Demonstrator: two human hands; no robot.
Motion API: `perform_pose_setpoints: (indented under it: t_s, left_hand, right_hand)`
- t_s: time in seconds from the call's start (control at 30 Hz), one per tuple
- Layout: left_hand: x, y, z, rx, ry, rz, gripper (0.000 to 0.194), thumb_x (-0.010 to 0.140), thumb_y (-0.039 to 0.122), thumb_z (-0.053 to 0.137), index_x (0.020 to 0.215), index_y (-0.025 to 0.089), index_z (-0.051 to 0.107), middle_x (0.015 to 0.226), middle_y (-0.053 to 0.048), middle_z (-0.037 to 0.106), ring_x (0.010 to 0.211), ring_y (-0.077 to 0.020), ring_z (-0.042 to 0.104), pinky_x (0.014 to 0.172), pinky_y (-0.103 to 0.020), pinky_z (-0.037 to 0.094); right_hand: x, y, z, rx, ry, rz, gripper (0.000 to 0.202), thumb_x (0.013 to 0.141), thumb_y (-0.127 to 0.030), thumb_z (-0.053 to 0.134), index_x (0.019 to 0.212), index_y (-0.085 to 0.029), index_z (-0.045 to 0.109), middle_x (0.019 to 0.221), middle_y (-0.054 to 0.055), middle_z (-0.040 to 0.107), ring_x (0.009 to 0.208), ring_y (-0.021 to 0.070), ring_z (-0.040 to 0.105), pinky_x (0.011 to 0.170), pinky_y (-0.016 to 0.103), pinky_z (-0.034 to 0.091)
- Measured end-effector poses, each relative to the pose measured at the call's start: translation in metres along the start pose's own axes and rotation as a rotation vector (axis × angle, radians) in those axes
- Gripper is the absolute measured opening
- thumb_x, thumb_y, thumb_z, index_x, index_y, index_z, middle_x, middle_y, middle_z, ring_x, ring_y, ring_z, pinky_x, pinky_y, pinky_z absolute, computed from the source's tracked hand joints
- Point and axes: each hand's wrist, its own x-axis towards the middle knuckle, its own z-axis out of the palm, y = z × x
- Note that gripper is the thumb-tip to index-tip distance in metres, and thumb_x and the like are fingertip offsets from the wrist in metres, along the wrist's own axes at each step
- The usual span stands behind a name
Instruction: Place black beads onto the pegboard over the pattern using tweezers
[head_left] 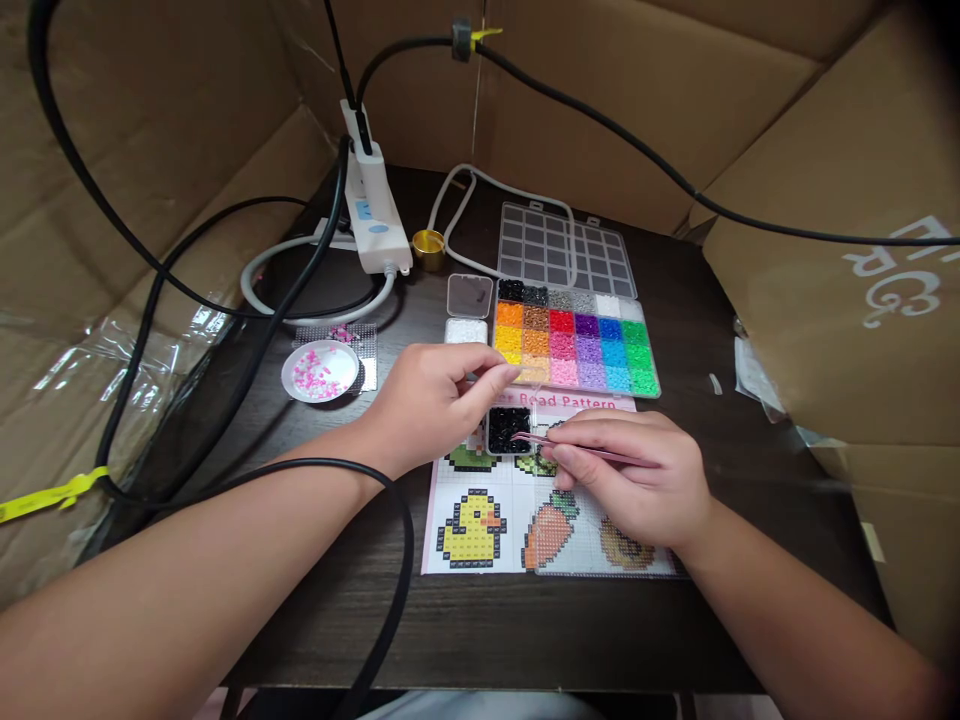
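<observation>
My right hand (637,475) is closed round pink tweezers (600,453), whose tips reach into a small clear box of black beads (508,432). Just above that box, my left hand (450,395) has its thumb and forefinger pinched together; what they hold, if anything, is too small to tell. Under both hands lies a bead pattern sheet (471,530) with a yellow chick, a carrot and other pictures. A clear pegboard (577,560) covers its right part. Behind the hands stands a compartment case of coloured beads (589,345), its clear lid (566,245) folded back.
A white dish of pink and white beads (321,371) rests on a pegboard at the left. Behind are a power strip (379,220), a gold cup (429,249) and a small white-bead box (466,331). A black cable (405,560) crosses my left forearm. Cardboard walls surround the dark table (330,620).
</observation>
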Motion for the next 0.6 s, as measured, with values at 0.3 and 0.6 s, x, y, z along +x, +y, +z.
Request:
perform_pose_setpoints:
  t_s: [0.3, 0.6]
  left_hand:
    - [-0.0003, 0.0, 0.0006, -0.006, 0.003, -0.001, 0.026, 0.09, 0.035, 0.057, 0.078, 0.017, 0.072, 0.063, 0.003, 0.066, 0.053, -0.0068, 0.052, 0.054, -0.021, 0.036]
    - [-0.0006, -0.0004, 0.0004, -0.009, -0.003, 0.0, 0.026, 0.09, 0.035, 0.057, 0.078, 0.017, 0.072, 0.063, 0.003, 0.066, 0.054, -0.0069, 0.053, 0.055, -0.022, 0.036]
  right_hand:
    - [0.0008, 0.002, 0.0019, 0.01, -0.024, -0.002, 0.017, 0.079, 0.0, 0.065, 0.09, -0.01, 0.073, 0.059, 0.003, 0.069, 0.054, 0.013, 0.066, 0.054, 0.026, 0.056]
    - [0.0006, 0.0016, 0.0011, 0.037, -0.015, 0.01, 0.022, 0.079, 0.001, 0.064, 0.093, -0.013, 0.074, 0.06, 0.002, 0.07, 0.055, 0.0147, 0.068, 0.056, 0.028, 0.058]
